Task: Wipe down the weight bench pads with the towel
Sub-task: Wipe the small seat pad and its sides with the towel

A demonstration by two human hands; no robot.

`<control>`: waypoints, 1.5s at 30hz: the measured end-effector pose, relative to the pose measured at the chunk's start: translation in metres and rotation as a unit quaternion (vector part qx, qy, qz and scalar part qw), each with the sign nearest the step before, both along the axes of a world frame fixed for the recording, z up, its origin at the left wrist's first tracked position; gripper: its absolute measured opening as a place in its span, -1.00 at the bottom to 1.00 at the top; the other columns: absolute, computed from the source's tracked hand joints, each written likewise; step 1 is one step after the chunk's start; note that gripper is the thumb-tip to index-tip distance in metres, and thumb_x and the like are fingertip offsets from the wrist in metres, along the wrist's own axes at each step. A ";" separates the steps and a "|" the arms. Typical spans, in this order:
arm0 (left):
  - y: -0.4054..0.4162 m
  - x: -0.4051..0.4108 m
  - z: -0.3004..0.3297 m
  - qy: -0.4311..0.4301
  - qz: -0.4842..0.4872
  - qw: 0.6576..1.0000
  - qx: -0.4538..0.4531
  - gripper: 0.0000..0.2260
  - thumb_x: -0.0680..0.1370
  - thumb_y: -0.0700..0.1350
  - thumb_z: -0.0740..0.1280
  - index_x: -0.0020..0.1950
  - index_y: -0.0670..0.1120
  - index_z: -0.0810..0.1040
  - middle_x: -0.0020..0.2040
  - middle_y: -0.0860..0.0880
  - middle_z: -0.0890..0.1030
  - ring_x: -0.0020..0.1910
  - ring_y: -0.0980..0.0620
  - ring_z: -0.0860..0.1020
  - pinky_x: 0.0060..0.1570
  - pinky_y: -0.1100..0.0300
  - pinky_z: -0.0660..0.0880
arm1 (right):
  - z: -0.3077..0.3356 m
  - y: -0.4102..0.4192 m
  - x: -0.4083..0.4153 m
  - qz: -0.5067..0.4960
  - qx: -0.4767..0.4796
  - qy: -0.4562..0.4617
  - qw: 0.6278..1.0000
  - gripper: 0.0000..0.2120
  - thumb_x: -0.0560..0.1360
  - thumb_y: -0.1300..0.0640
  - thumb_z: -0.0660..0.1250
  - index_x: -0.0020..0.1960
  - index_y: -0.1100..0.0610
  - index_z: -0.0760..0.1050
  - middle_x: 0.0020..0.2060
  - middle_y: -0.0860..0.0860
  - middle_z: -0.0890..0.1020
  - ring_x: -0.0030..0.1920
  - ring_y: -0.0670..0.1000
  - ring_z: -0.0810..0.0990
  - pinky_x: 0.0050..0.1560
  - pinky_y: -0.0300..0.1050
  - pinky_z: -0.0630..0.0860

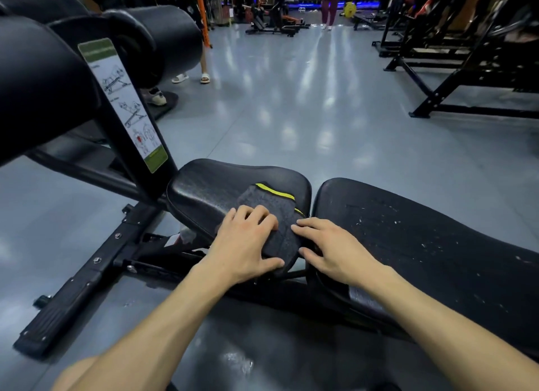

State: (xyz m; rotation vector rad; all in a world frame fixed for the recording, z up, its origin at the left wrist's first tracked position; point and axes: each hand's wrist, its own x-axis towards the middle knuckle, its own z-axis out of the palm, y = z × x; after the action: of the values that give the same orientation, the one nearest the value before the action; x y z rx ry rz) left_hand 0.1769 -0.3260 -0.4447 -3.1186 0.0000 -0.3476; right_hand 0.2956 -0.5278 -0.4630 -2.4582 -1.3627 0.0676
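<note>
My left hand [248, 241] presses flat, fingers spread, on the towel [271, 215] covering the seat pad [204, 192]; my right hand [329, 247] rests open at the towel's edge.

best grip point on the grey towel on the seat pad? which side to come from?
Probably the far end with the yellow stripe: the towel lies flat on the seat pad, and that edge is the only part neither hand covers. Come from above and beyond it, pinching the hem. The left hand presses its near half flat, and the right hand sits at its right edge by the gap before the back pad.
</note>
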 end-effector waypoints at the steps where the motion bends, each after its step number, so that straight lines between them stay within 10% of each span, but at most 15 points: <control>1: 0.003 0.000 0.000 -0.006 -0.007 1.000 -0.010 -0.46 0.35 0.40 0.26 0.17 0.09 0.48 0.17 0.11 0.50 0.15 -0.05 0.46 0.23 -0.03 0.44 | -0.003 -0.002 0.000 0.001 -0.004 0.006 1.000 -0.48 0.61 -0.05 0.32 0.55 -0.03 0.37 0.53 -0.10 0.38 0.51 -0.02 0.33 0.49 -0.02 0.33; 9: -0.010 0.001 0.018 -0.112 0.071 0.979 -0.154 -0.66 0.49 0.15 0.14 0.04 0.08 0.65 -0.06 0.12 0.71 -0.08 0.00 0.66 -0.07 0.05 0.57 | -0.008 -0.002 0.006 0.000 -0.009 0.061 0.998 -0.48 0.63 0.00 0.26 0.57 -0.06 0.31 0.56 -0.13 0.32 0.58 -0.04 0.24 0.56 0.22 0.16; 13: -0.013 -0.009 0.027 -0.131 0.036 0.948 -0.287 -0.72 0.53 0.16 0.18 0.11 0.12 0.59 -0.17 0.09 0.69 -0.29 0.07 0.55 -0.14 0.07 0.53 | -0.002 -0.006 0.005 -0.054 0.075 0.203 0.975 -0.69 0.68 0.05 0.20 0.36 -0.03 0.58 0.30 -0.16 0.60 0.35 -0.14 0.47 0.43 -0.04 0.32; 16: -0.020 -0.012 0.020 -0.063 0.013 0.967 -0.246 -0.74 0.55 0.17 0.14 0.12 0.15 0.51 -0.11 0.11 0.71 -0.21 0.04 0.60 0.20 0.01 0.51 | 0.006 0.001 0.009 -0.126 0.190 0.340 0.913 -0.64 0.62 -0.04 0.17 -0.14 0.18 0.56 -0.24 -0.03 0.64 -0.05 -0.05 0.64 0.17 0.12 0.49; 19: -0.012 -0.014 0.017 0.000 -0.020 0.975 -0.222 -0.79 0.57 0.16 0.14 0.11 0.16 0.49 -0.15 0.13 0.69 -0.28 0.07 0.53 0.43 -0.02 0.36 | 0.011 0.007 0.008 -0.182 0.254 0.421 0.852 -0.61 0.62 -0.12 0.22 -0.08 0.13 0.68 -0.14 -0.01 0.76 0.02 0.00 0.72 0.18 -0.02 0.55; 23: 0.002 -0.020 0.012 0.084 -0.083 0.978 -0.174 -0.71 0.57 0.19 0.13 0.12 0.12 0.55 0.30 0.27 0.58 0.36 0.18 0.48 0.58 0.01 0.10 | 0.006 0.009 0.002 -0.236 0.232 0.268 0.905 -0.78 0.46 -0.03 0.50 -0.03 0.03 0.53 -0.17 -0.08 0.68 -0.13 -0.11 0.63 -0.17 -0.33 0.44; 25: 0.003 -0.022 0.013 0.105 -0.109 0.974 -0.167 -0.72 0.58 0.19 0.21 0.11 0.10 0.61 0.35 0.24 0.56 0.46 0.24 0.36 0.58 0.07 0.04 | 0.002 0.012 0.001 -0.230 0.213 0.203 0.928 -0.72 0.43 0.01 0.51 0.00 0.03 0.45 -0.14 -0.10 0.64 -0.06 -0.01 0.61 -0.08 -0.18 0.48; 30: 0.031 -0.021 0.022 -0.095 0.015 0.974 -0.203 -0.86 0.55 0.08 0.37 0.07 0.10 0.60 0.11 0.17 0.63 0.11 0.08 0.59 0.16 0.03 0.51 | 0.002 0.018 -0.008 -0.110 0.173 -0.043 0.978 -0.61 0.47 0.00 0.44 0.25 0.06 0.48 0.21 -0.02 0.47 0.21 0.07 0.45 0.24 0.08 0.47; 37: 0.043 -0.019 0.018 0.045 0.225 0.917 -0.328 -0.63 0.44 0.27 0.44 0.08 0.06 0.53 -0.07 0.12 0.61 -0.05 0.08 0.61 -0.02 0.09 0.53 | -0.022 0.037 -0.039 0.089 -0.047 -0.094 0.990 0.29 0.26 -0.60 0.29 0.67 0.05 -0.22 0.65 0.08 -0.20 0.63 0.07 -0.30 0.62 0.10 -0.24; 45: 0.035 -0.001 0.025 -0.048 0.199 0.781 -0.590 -0.73 0.37 0.01 0.51 -0.06 -0.02 0.50 -0.34 0.01 0.54 -0.40 0.02 0.51 -0.36 0.07 0.49 | -0.046 0.043 -0.039 0.030 0.026 -0.201 0.979 0.05 0.35 -0.22 0.49 0.65 0.12 0.07 0.62 0.08 0.20 0.62 0.09 0.17 0.56 0.10 0.13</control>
State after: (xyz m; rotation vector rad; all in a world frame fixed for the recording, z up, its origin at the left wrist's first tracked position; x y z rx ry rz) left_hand 0.1759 -0.2910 -0.4201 -4.0508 -1.3817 -0.7042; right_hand 0.2566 -0.4846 -0.5095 -2.4742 -1.5702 -0.4693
